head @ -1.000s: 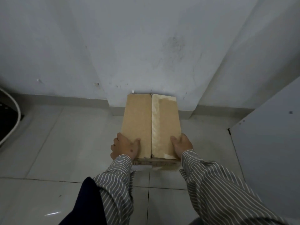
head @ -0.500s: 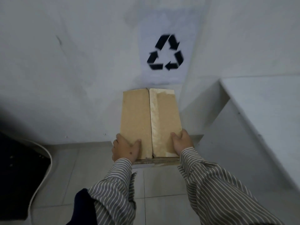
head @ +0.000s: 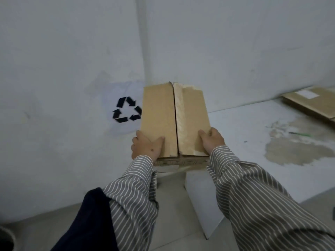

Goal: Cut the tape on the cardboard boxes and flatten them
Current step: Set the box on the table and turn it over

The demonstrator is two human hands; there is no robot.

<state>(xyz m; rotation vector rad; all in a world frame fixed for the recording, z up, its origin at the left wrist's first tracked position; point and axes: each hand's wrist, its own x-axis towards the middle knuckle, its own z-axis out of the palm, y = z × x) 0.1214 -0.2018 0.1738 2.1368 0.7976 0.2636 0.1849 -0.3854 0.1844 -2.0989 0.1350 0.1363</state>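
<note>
against white wall point(head: 235, 42), left hand point(head: 146, 147) and right hand point(head: 212, 140) grip cardboard box point(head: 163, 120).

Black recycling symbol point(head: 126, 109) on pale wall point(head: 54, 51); stained white tabletop point(head: 253, 127).

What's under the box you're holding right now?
Below the cardboard box, held by the left hand and right hand, are the white counter's edge and floor tiles. Its underside is hidden.
</note>
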